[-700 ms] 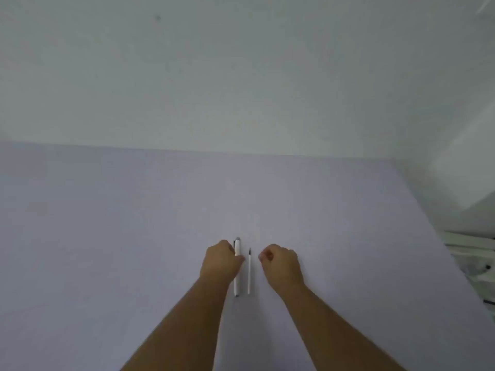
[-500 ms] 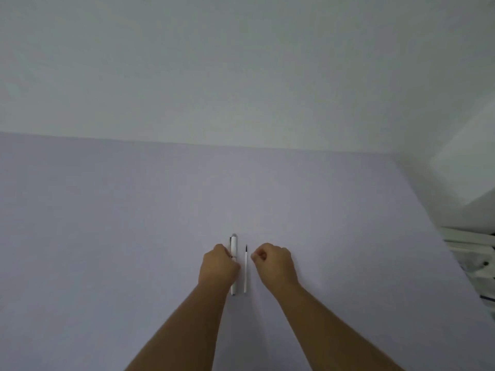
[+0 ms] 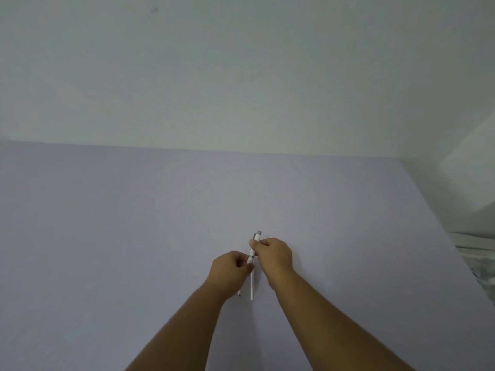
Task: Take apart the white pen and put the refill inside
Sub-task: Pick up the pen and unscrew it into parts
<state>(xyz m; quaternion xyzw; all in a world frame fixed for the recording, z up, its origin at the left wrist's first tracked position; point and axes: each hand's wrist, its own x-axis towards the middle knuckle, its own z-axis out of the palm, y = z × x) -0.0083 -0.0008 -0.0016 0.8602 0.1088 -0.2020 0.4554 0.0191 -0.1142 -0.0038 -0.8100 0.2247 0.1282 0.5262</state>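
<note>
White plastic pen (image 3: 254,249), slim with a grey cap end, is now off the lilac tabletop (image 3: 134,223) just below the frame's centre, where half a second ago it lay flat. My right hand (image 3: 273,254) pinches its upper part, my left hand (image 3: 231,267) its lower barrel. The thin white refill (image 3: 251,287) lies below them on the table. I judge twisting apart comes next.
</note>
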